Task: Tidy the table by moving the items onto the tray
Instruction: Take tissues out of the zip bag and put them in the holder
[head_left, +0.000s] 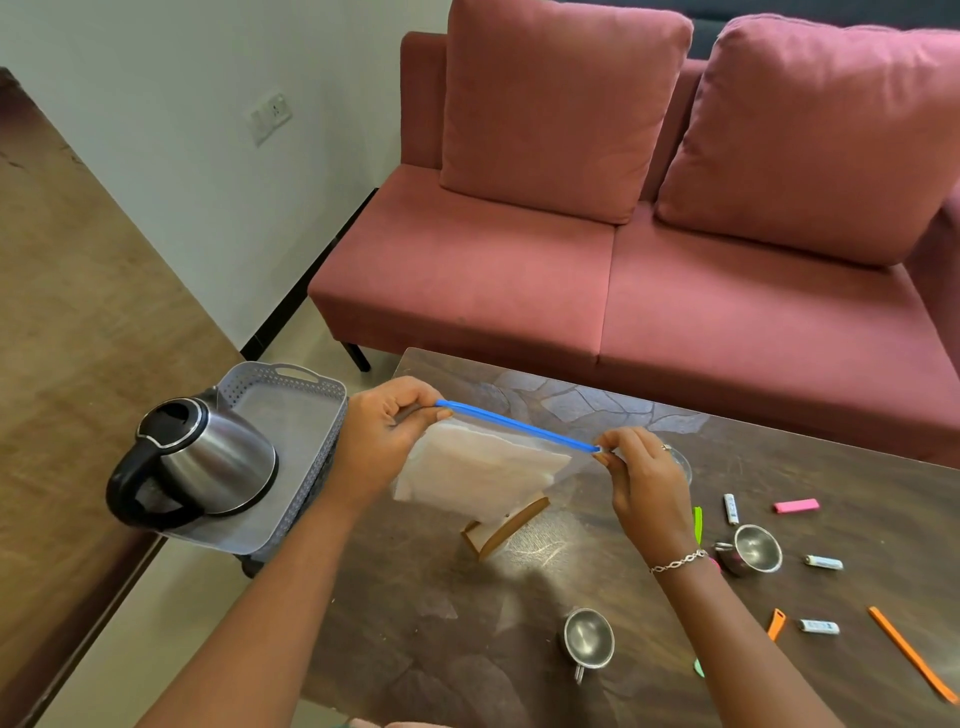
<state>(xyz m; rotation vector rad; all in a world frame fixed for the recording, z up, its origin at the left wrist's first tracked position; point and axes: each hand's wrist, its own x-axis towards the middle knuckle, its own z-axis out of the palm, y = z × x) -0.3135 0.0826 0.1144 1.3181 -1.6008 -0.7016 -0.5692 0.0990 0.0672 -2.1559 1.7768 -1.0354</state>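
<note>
A clear zip bag (483, 467) with a blue seal strip and white folded tissue inside hangs above the dark table (857, 483). My left hand (387, 431) pinches the strip's left end and my right hand (641, 475) pinches its right end. The grey perforated tray (291, 395) stands to the left of the table with a steel kettle (200, 460) in it. Under the bag lies a small wooden holder (506, 527).
On the table lie two steel cups (587, 639) (756, 548), three small white tubes (730, 508), a pink eraser-like block (796, 505), orange strips (911, 654) and a green piece (697, 522). A red sofa (675, 260) stands behind. A wooden surface (78, 312) runs along the left.
</note>
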